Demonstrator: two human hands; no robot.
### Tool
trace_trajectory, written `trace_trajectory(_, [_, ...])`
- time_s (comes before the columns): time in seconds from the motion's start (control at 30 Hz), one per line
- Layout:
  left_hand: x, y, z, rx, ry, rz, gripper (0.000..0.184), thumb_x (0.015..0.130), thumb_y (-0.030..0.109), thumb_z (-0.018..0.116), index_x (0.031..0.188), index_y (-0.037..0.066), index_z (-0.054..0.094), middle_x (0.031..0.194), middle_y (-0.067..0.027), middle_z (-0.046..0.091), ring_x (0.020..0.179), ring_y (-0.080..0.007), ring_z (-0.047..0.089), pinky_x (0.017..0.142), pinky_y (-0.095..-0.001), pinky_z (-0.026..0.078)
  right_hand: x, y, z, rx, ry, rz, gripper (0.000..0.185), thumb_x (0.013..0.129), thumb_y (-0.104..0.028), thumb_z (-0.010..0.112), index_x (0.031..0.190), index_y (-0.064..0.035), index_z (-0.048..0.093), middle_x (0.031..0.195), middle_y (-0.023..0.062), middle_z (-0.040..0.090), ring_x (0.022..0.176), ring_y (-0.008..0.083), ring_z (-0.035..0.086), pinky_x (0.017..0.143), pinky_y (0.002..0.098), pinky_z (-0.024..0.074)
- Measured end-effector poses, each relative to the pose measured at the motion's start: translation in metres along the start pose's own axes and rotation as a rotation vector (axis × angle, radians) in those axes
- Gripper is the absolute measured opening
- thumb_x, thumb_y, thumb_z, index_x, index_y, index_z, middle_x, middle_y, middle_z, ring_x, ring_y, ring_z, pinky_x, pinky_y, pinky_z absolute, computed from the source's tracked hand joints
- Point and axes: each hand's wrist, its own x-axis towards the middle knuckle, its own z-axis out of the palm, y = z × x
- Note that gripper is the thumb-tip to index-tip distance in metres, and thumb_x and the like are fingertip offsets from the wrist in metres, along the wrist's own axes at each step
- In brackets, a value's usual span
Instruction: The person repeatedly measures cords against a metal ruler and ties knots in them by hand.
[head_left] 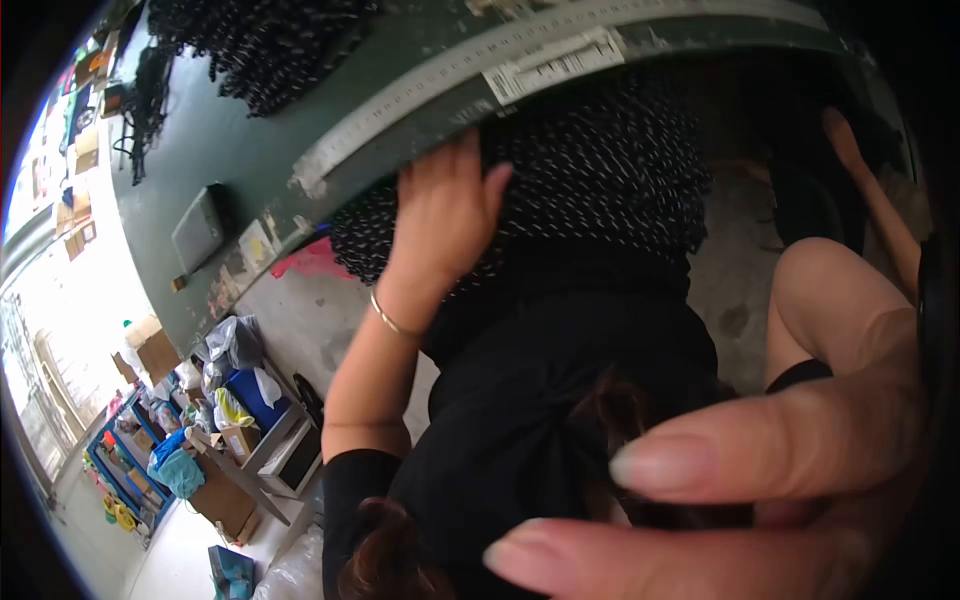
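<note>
My left hand (445, 215), with a thin bracelet at the wrist, lies flat with fingers stretched out and thumb apart. Its fingertips meet the front edge of the green table (265, 165), beside black cloth with white flecks (600, 170) over my lap. Nothing shows in that hand. Very close to the camera, my right hand (770, 470) looms large at the lower right. Two of its fingers are apart, with nothing visible between them; the rest of the hand is partly cut off.
A ruler strip (450, 75) and a barcode label (555, 65) line the table's edge. Dark speckled cords (265, 50) and a grey box-like object (200, 228) lie on top. Another person's arm (880, 205) shows at right. Shelves, bags and cartons (215, 490) stand lower left.
</note>
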Motion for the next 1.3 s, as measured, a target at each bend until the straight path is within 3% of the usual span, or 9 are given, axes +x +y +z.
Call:
trace_trajectory(0.23, [0.067,-0.045,0.037,-0.135,-0.282,-0.047,0.057,0.101,0.044,0.046,0.14,0.003,0.05,0.146,-0.0226,0.046,0.137,-0.042,0.038,0.114,-0.0436,0.031,-0.01,-0.035,0.011,-0.038,-0.03,-0.001,0.021,0.092,-0.019,0.057,0.101,-0.0065,0.072,0.101,0.0085,0.072,0.09,0.0228,0.069,0.076,0.0364,0.0541])
trace_trajectory(0.33, [0.062,-0.066,0.072,0.076,-0.059,0.125,0.056,0.102,0.048,0.04,0.134,0.006,0.057,0.142,-0.0214,0.051,0.13,-0.041,0.047,0.11,-0.043,0.037,-0.012,-0.037,0.017,-0.083,-0.04,0.008,0.022,0.092,-0.02,0.057,0.101,-0.007,0.072,0.101,0.0083,0.072,0.091,0.0229,0.069,0.076,0.0366,0.0541])
trace_trajectory(0.5, [0.04,-0.066,0.068,0.22,-0.261,0.01,0.057,0.102,0.049,0.035,0.122,0.006,0.066,0.128,-0.0203,0.062,0.114,-0.0416,0.058,0.102,-0.0438,0.043,-0.019,-0.056,0.008,-0.104,-0.071,0.027,0.022,0.093,-0.022,0.057,0.1,-0.0078,0.073,0.102,0.008,0.072,0.091,0.023,0.069,0.076,0.0369,0.0541])
trace_trajectory(0.6, [0.038,-0.041,0.037,-0.146,-0.743,-0.112,0.059,0.103,0.049,0.033,0.111,0.005,0.071,0.11,-0.0226,0.068,0.103,-0.0427,0.063,0.096,-0.045,0.047,-0.049,-0.027,0.0,-0.198,-0.075,0.268,0.022,0.093,-0.023,0.057,0.1,-0.0082,0.073,0.102,0.0079,0.072,0.092,0.0231,0.069,0.076,0.037,0.0541])
trace_trajectory(0.87, [-0.011,-0.001,-0.003,-0.186,-0.607,-0.238,0.052,0.101,0.044,0.04,0.091,0.004,0.071,0.093,-0.0232,0.068,0.092,-0.0424,0.064,0.081,-0.0484,0.05,-0.122,0.173,0.058,-0.595,0.102,0.591,0.024,0.096,-0.017,0.058,0.114,-0.007,0.069,0.116,0.0133,0.069,0.117,0.0315,0.06,0.107,0.0437,0.0403])
trace_trajectory(0.97, [-0.033,-0.003,-0.008,-0.216,-0.492,-0.259,0.044,0.1,0.036,0.039,0.086,0.007,0.069,0.08,-0.0175,0.069,0.079,-0.0425,0.066,0.072,-0.0485,0.053,-0.134,0.179,0.061,-0.704,-0.287,0.93,0.026,0.098,-0.024,0.056,0.108,-0.0045,0.071,0.11,0.0132,0.07,0.112,0.0293,0.062,0.104,0.0432,0.042])
trace_trajectory(1.1, [-0.031,-0.001,-0.015,-0.274,-0.509,-0.324,0.041,0.1,0.033,0.043,0.086,0.005,0.068,0.087,-0.0205,0.068,0.084,-0.0424,0.065,0.074,-0.0472,0.052,-0.142,0.16,0.071,-0.613,-0.172,1.065,0.032,0.1,-0.029,0.053,0.1,-0.0035,0.072,0.103,0.0123,0.07,0.103,0.0271,0.064,0.101,0.0413,0.044])
trace_trajectory(1.2, [-0.023,-0.011,-0.006,-0.335,-0.46,-0.262,0.039,0.1,0.032,0.046,0.09,0.002,0.068,0.092,-0.0216,0.068,0.088,-0.0417,0.064,0.077,-0.0458,0.052,-0.156,0.17,0.058,-0.115,0.358,0.941,0.028,0.099,-0.027,0.057,0.093,-0.0038,0.072,0.094,0.0101,0.07,0.091,0.0245,0.066,0.089,0.0378,0.0498])
trace_trajectory(1.3, [-0.018,-0.015,-0.01,-0.432,-0.437,-0.247,0.037,0.099,0.032,0.049,0.096,0.001,0.069,0.097,-0.0224,0.068,0.093,-0.0409,0.064,0.08,-0.0442,0.051,-0.158,0.143,0.035,-0.16,0.527,1.0,0.022,0.097,-0.022,0.06,0.09,-0.0035,0.07,0.089,0.0096,0.068,0.084,0.0212,0.064,0.078,0.0341,0.0506])
